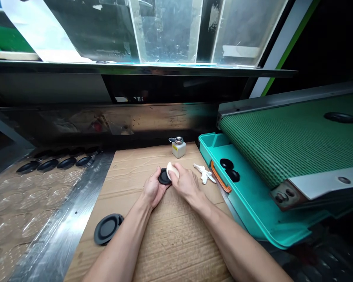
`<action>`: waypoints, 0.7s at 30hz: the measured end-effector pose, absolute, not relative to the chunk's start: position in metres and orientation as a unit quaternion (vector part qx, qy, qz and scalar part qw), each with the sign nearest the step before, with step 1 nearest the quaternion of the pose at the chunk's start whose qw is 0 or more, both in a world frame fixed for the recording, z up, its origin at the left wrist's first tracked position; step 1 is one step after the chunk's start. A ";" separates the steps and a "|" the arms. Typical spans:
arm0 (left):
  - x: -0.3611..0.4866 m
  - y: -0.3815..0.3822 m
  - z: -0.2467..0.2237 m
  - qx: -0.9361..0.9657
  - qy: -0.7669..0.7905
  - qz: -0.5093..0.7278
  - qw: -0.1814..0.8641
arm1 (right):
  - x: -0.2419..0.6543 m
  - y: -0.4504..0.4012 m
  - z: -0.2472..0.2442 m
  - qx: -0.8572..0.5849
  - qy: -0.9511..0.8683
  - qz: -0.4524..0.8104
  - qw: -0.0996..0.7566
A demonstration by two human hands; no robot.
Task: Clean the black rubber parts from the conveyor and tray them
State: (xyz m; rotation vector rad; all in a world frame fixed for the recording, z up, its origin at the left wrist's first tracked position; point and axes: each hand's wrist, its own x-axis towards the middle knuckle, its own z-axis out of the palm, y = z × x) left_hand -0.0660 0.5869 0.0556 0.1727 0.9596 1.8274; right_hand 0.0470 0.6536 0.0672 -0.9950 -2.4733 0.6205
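My left hand is closed around the edge of a small black round disc with a raised rim, above the cardboard. In my right hand is a white pad, pinched between thumb and fingers and touching the disc's right side. What the pad is made of I cannot tell. A white dispenser bottle with a metal top and its lid flipped up stands just beyond my hands. Right of my right hand lies a crumpled white cloth or glove piece. Larger black round parts lie near my left forearm.
A cardboard sheet covers the bench. At left, a clear plastic blister tray holds several black discs. A teal bin with two black discs sits under a green conveyor belt carrying black discs.
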 end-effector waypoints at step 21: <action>-0.065 0.587 0.053 0.069 0.403 0.742 0.531 | 0.053 0.669 0.069 -0.240 -0.876 0.357 0.219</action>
